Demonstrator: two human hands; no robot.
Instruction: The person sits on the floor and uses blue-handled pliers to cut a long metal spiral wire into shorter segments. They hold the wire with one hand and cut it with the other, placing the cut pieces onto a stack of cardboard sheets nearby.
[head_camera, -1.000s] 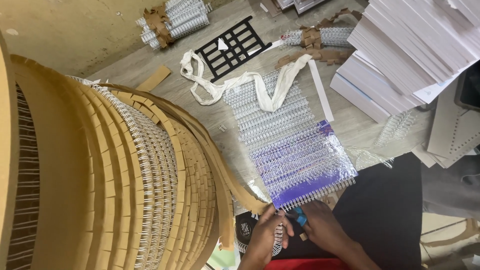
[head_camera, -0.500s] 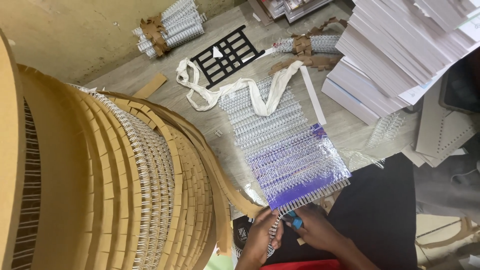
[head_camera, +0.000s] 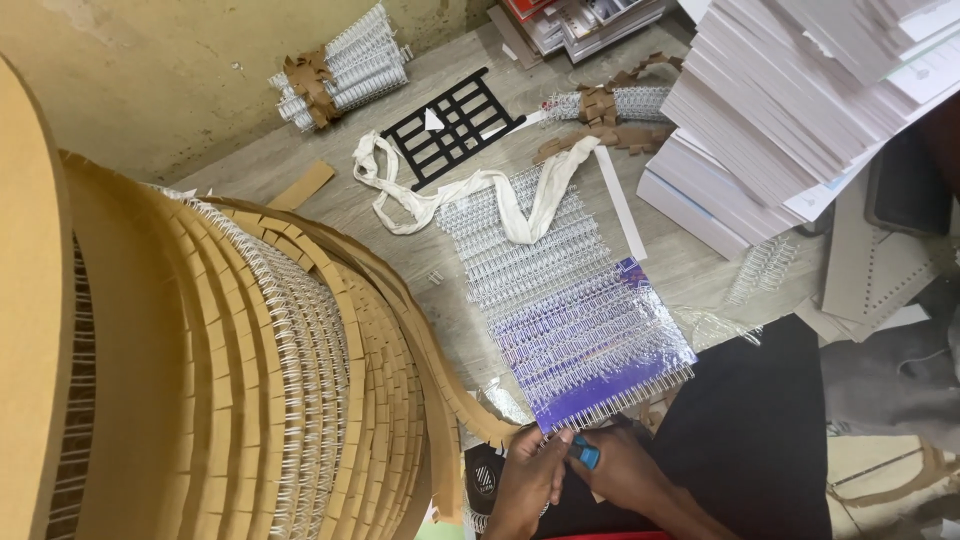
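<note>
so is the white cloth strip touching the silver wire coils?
Touching. Head view: the white cloth strip is draped across the top rows of the silver wire coils, no gap.

shiny metal wire combs (head_camera: 560, 300) on glossy purple foil sheet (head_camera: 610, 365); matt brown cardboard spool (head_camera: 200, 380); limp white cloth strip (head_camera: 470, 195).

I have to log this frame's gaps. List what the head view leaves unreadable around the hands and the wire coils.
- Blue-handled tool: its working end is hidden between the left hand and right hand.
- Large brown spool: cut off by the left and bottom edges.
- Stack of white sheets: cut off by the top and right edges.
- Row of wire coils: single loops too small to count; a cloth strip covers its far end.
</note>
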